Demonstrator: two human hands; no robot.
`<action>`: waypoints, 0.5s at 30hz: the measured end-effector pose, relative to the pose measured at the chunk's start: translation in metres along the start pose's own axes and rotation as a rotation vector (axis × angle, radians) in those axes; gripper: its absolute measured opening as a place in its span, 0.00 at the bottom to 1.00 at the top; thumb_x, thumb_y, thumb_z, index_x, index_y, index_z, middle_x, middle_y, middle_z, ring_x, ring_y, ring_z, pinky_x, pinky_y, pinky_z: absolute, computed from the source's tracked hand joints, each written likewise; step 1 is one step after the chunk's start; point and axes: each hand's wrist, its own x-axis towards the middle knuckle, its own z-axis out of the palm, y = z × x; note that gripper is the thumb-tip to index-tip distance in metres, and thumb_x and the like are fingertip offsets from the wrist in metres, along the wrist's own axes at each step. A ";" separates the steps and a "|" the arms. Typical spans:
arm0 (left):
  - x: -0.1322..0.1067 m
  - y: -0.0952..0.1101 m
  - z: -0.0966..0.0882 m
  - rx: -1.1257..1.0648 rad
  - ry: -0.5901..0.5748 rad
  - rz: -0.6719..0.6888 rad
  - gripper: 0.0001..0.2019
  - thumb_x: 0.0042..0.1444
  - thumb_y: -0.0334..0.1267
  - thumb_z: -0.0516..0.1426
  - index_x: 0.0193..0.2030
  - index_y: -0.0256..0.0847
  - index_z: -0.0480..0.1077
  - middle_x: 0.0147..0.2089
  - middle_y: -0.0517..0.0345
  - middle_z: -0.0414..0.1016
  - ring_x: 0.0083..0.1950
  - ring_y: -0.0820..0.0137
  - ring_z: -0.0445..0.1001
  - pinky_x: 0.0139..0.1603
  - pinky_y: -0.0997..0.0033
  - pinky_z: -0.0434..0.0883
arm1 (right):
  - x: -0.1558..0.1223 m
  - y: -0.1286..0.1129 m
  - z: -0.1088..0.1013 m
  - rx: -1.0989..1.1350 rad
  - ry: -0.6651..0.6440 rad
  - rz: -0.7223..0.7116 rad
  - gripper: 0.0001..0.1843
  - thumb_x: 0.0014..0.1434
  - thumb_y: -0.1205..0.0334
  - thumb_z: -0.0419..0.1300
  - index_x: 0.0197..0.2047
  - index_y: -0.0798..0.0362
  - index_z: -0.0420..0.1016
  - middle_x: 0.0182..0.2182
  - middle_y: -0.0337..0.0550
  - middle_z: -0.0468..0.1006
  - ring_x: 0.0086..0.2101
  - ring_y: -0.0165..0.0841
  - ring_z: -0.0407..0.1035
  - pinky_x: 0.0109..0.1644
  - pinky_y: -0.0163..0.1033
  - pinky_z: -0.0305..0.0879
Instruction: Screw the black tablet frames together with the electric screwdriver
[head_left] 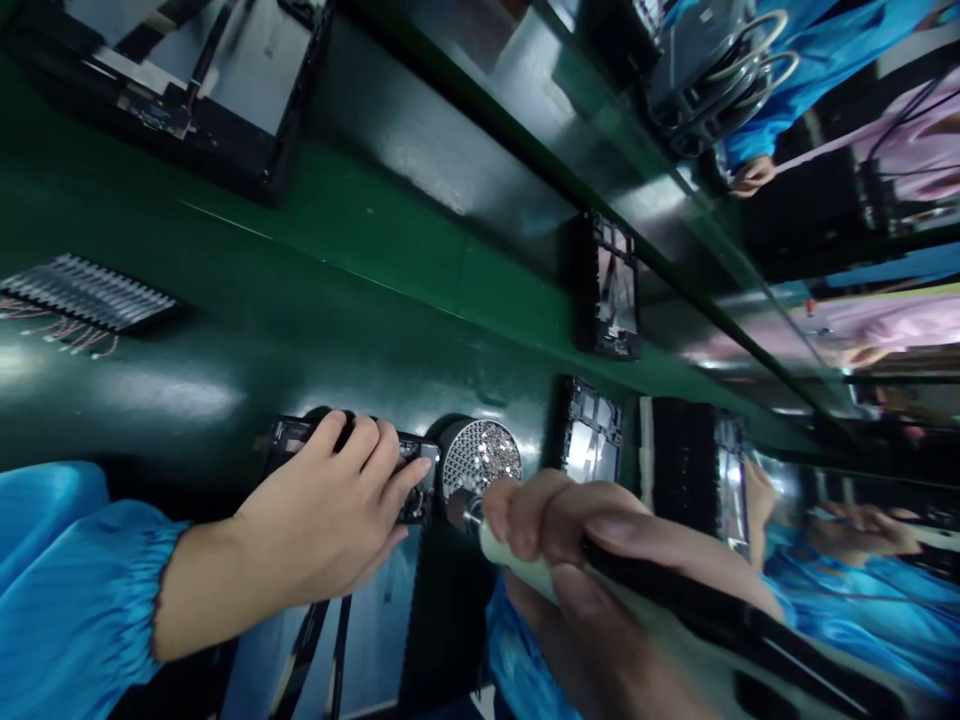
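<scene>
My left hand [337,510] lies over the top end of an opened tablet [382,620], its fingers curled over the black frame and the thumb along it. Flat dark ribbon strips run down the tablet's blue-grey inside, below that hand. In my right hand [577,530] is an electric screwdriver [517,570], pale with a black strip, the fingers wrapped round its body. Its metal tip end reaches the near edge of a round screw tray [459,462] full of small holes, where loose screws cover the right part. Whether the tip touches a screw is too blurred to tell.
Another opened tablet [247,80] lies at upper left, near a rack of thin strips with wires [97,295]. More opened devices stand to the right [615,290]. A metal rail [450,170] crosses behind. Co-workers in blue sleeves [810,90] sit opposite and at right.
</scene>
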 end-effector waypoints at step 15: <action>0.000 0.001 -0.001 -0.011 -0.017 0.002 0.26 0.70 0.50 0.46 0.67 0.40 0.68 0.55 0.37 0.76 0.53 0.47 0.73 0.49 0.48 0.67 | -0.001 0.013 0.011 -0.015 -0.037 -0.006 0.23 0.57 0.81 0.56 0.48 0.46 0.75 0.32 0.38 0.71 0.32 0.33 0.69 0.35 0.47 0.74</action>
